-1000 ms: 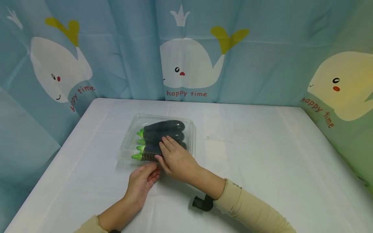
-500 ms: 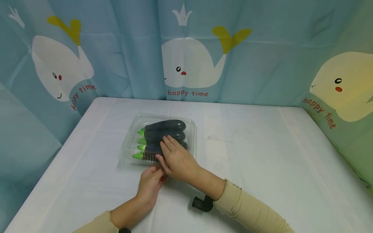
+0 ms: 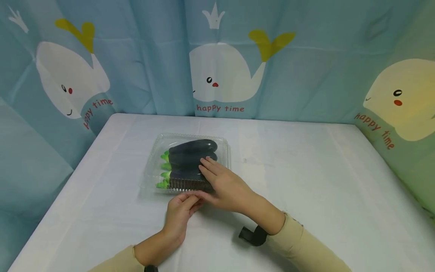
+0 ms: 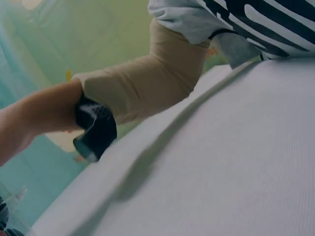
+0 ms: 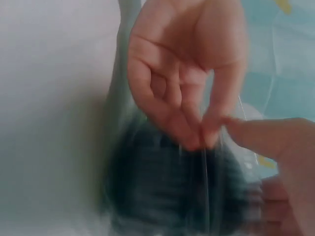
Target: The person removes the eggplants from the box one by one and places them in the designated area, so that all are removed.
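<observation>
A hinged clear plastic box [image 3: 153, 160] lies on the white table, with several dark eggplants [image 3: 192, 146] inside, their green stems pointing left. At the middle of its front edge my left hand [image 3: 179, 213] pinches the rim between thumb and forefinger; the right wrist view shows this pinch [image 5: 203, 140] up close, though blurred. My right hand [image 3: 232, 189] lies over the right front of the lid with fingers straight, its thumb reaching down beside the left fingertips. The right fingers hide part of the lid and the eggplants' right ends.
A black wrist camera [image 3: 254, 236] hangs below the right sleeve [image 3: 299, 241]. White cloth covers the table [image 3: 306, 181]. Behind it and along the sides stand blue and green curtains [image 3: 142, 68] with whale prints.
My left hand has moved right along the box's front edge. My right hand has slid right across the lid, uncovering more of the ridged front side. The box has stayed nearly in place.
</observation>
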The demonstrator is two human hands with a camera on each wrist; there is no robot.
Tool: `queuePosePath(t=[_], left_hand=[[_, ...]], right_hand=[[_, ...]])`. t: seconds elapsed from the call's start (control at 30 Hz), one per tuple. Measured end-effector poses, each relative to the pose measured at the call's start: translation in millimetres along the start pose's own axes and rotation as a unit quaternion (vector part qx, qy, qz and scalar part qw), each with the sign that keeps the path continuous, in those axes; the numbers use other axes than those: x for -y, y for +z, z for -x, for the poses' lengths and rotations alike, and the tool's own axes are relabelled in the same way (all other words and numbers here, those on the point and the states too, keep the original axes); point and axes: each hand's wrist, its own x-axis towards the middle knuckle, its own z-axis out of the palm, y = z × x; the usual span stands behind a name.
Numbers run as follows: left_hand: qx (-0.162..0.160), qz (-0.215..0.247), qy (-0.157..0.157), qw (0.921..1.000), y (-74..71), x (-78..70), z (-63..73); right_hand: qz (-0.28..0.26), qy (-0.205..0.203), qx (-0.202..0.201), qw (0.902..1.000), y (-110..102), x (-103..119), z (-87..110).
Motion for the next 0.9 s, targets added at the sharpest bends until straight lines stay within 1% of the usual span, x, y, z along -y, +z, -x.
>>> queuePosePath(t=[0.1,0.17,0.37,0.5,0.57,0.67,0.77,0.83,0.9], left_hand=[[0.001,-0.011,0.003,0.9999,-0.5,0.1,-1.5],[0.003,-0.013,0.005,0.9999,-0.5,0.1,-2.5],[0.003,-0.011,0.011,0.9999,-1.0,0.9,-3.7],[-0.002,-0.008,0.025,0.9997,-1.2,2.1,-4.2],[-0.003,-0.006,0.037,0.9993,-1.0,3.0,-4.5],[-0.006,-0.003,0.052,0.9986,-0.6,4.4,-4.9],[-0.009,0.004,0.056,0.9984,-0.2,5.4,-5.1],[-0.012,0.009,0.056,0.9983,0.1,5.3,-5.2],[-0.015,0.013,0.056,0.9982,0.3,4.9,-5.3]], right_hand=[[0.034,-0.003,0.011,0.9994,-4.8,-4.1,6.1],[0.05,-0.008,0.007,0.9987,-5.0,-5.4,8.7],[0.057,-0.018,-0.024,0.9979,1.1,-6.0,12.4],[0.072,-0.034,-0.048,0.9956,4.8,-7.6,12.2],[0.087,-0.049,-0.066,0.9928,6.3,-9.3,11.6],[0.11,-0.079,-0.103,0.9854,8.2,-12.6,10.3],[0.132,-0.11,-0.135,0.9758,10.4,-16.5,8.8],[0.143,-0.126,-0.148,0.9704,12.0,-18.7,8.3],[0.149,-0.134,-0.157,0.967,13.4,-20.1,7.8]])
